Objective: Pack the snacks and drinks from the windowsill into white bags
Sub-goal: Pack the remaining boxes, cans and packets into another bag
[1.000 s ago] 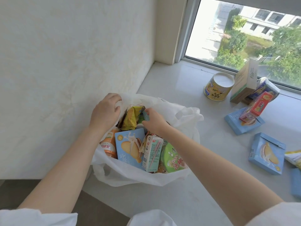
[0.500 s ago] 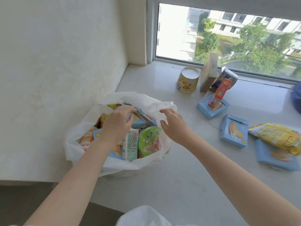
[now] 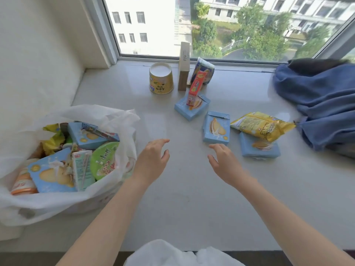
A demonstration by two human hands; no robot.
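Both hands have left the white bag (image 3: 115, 120), which stands full at the left of the windowsill (image 3: 172, 189). The left hand (image 3: 151, 160) and the right hand (image 3: 223, 162) now hover empty over the sill, fingers loosely spread, holding nothing. The nearest blue biscuit box (image 3: 216, 127) lies just beyond the right hand, beside a yellow snack packet (image 3: 261, 126). I judge that the next pick begins here.

Bright daylight came through the window (image 3: 221, 27) beyond the fingertips, leaving pale glare on the windowsill (image 3: 172, 189) ahead of them. Shadows were faint. Wide-angle distortion bent the edges; slight motion blur softened everything.
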